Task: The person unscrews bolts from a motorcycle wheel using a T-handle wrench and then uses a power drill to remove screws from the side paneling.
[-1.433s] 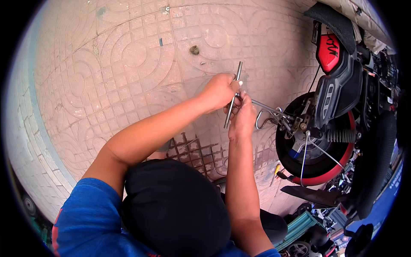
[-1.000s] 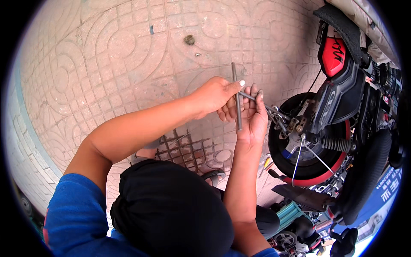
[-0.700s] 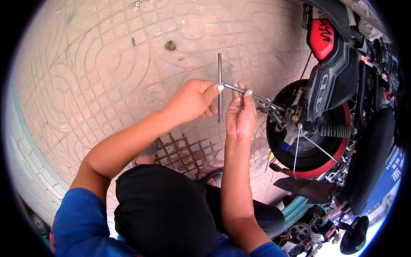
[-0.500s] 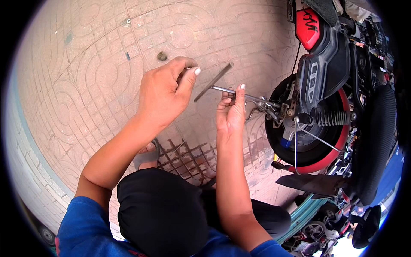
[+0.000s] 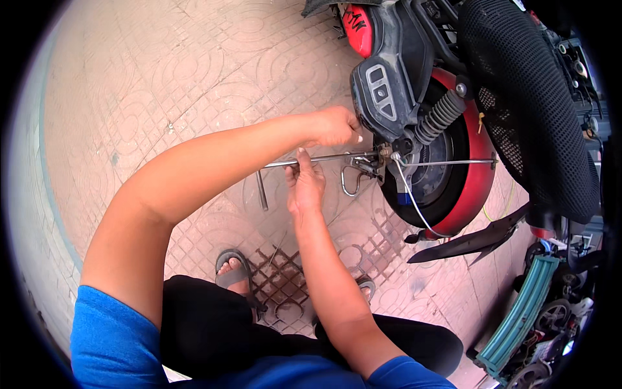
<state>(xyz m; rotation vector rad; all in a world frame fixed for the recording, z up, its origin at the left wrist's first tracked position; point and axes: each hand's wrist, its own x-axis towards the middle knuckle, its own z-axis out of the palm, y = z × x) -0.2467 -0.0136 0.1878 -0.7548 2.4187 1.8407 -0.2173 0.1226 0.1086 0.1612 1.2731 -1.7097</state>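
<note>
1. Nearest the camera, the person squats in a blue shirt point(image 5: 116, 343) and black trousers point(image 5: 214, 330), sandalled feet point(image 5: 232, 272) planted on a metal floor grate point(image 5: 282, 288) set in the patterned paving point(image 5: 162, 78).
2. The right hand point(image 5: 304, 185) rises from the lower edge, its fingers pinched closed round the long shaft of a metal L-shaped wrench point(image 5: 317, 160), about midway along it.
3. The wrench lies roughly level; its short bent end hangs down at the left, over the paving, and its far end meets the axle fitting point(image 5: 382, 152) of the rear wheel.
4. The left hand point(image 5: 337, 126) reaches across from the left, above the wrench, curled against the dark plastic side cover point(image 5: 385, 91) of the vehicle; whether it grips anything cannot be told.
5. Just below the axle a chrome hook-shaped bracket point(image 5: 352, 181) hangs.
6. Beyond stand the red-rimmed rear wheel point(image 5: 473, 175), a coil shock absorber point(image 5: 440, 117) and a black mesh seat point(image 5: 525, 97).
7. A black mudguard point(image 5: 473, 240) juts out under the wheel.
</note>
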